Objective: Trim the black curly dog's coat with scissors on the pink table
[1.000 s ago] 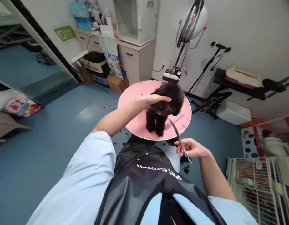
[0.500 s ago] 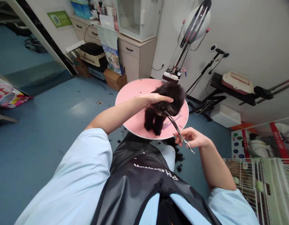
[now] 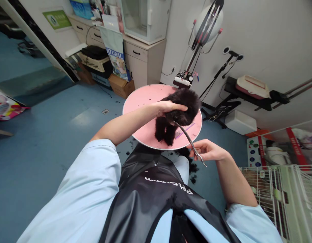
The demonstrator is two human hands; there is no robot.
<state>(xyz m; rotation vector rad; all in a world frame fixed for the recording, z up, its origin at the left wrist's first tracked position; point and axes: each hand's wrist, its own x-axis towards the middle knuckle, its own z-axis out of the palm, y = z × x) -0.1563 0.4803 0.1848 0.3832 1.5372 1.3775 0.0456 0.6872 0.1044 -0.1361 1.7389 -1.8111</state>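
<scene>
A small black dog (image 3: 188, 101) with fluffy fur stands on a round pink table (image 3: 143, 125). My left hand (image 3: 171, 107) is closed around its head, thumb lying across the fur. In my right hand (image 3: 205, 149) I hold long curved grooming scissors (image 3: 188, 137), whose blades look closed and whose tips touch or lie just in front of the fur under the dog's head. Behind the blades a purple comb (image 3: 185, 131) lies on the tabletop. The far side of the dog's body is hidden by my left hand and its head.
Behind the table, a grooming arm stand (image 3: 182, 82) holds tools against the wall. A wooden cabinet (image 3: 135, 60), a cardboard box (image 3: 121, 86) and a pet carrier (image 3: 96, 62) stand at the back left. White wire cages (image 3: 267, 189) are at right. Black fur clumps (image 3: 193, 168) litter the floor.
The scissor blades have come together and their tips have shifted slightly left under the dog's head. My left hand keeps its hold. The whole view has turned slightly.
</scene>
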